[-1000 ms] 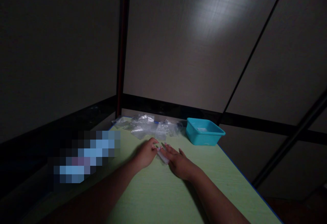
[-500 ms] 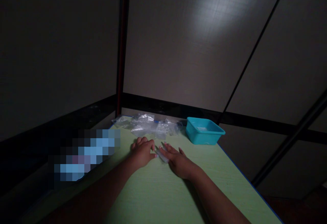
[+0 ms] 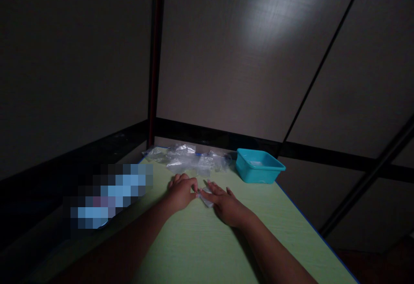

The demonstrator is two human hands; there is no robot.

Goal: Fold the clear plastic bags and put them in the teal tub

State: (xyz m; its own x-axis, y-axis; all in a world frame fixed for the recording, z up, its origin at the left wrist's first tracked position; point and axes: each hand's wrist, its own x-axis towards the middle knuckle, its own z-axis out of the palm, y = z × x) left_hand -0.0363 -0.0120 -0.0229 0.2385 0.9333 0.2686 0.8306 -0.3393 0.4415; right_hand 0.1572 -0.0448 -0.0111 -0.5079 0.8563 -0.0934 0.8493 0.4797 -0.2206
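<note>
A small clear plastic bag (image 3: 207,202) lies on the green table (image 3: 194,241), partly under my right hand (image 3: 228,206). The fingers of that hand are spread and rest flat on the bag. At the bag's left edge, my left hand (image 3: 183,193) has its thumb and forefinger pinched together; the edge of the bag seems to be between their tips. Behind both hands, several crumpled clear plastic bags (image 3: 184,163) lie along the far edge of the table.
A turquoise plastic basket (image 3: 260,174) stands at the far right corner, with something pale inside. Dark panels (image 3: 220,59) rise behind the table and at its left. A blurred, pixelated bluish area lies at the left edge.
My left thumb and forefinger have closed together at the edge of the bag. My right hand has hardly moved.
</note>
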